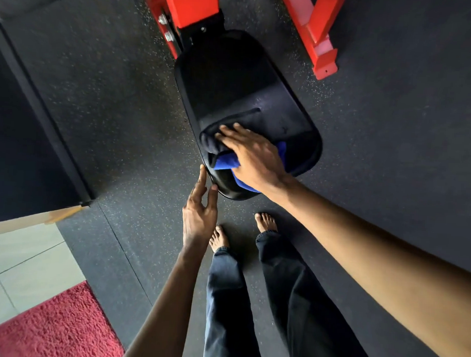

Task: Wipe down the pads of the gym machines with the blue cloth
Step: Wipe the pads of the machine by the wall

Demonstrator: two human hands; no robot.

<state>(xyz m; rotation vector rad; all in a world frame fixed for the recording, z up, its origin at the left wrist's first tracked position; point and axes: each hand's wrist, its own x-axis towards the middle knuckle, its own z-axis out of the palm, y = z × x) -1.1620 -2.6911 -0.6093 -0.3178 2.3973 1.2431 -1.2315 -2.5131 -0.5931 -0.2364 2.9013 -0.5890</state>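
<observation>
A long black bench pad [234, 77] runs from the red machine frame towards me. A bunched blue cloth [225, 159] lies on its near end. My right hand [253, 158] lies flat on top of the cloth, fingers spread and straight, pressing it onto the pad. Part of the cloth is in shadow and looks dark. My left hand [200, 212] is at the pad's near left edge, fingers straight, fingertips touching the rim. It holds nothing.
The red steel frame [189, 4] with bolts stands at the pad's far end, and a second red leg [317, 32] angles down at the right. Dark speckled rubber flooring [110, 95] surrounds the bench. My bare feet [264, 223] stand just before the pad. A red rug [54, 330] lies at lower left.
</observation>
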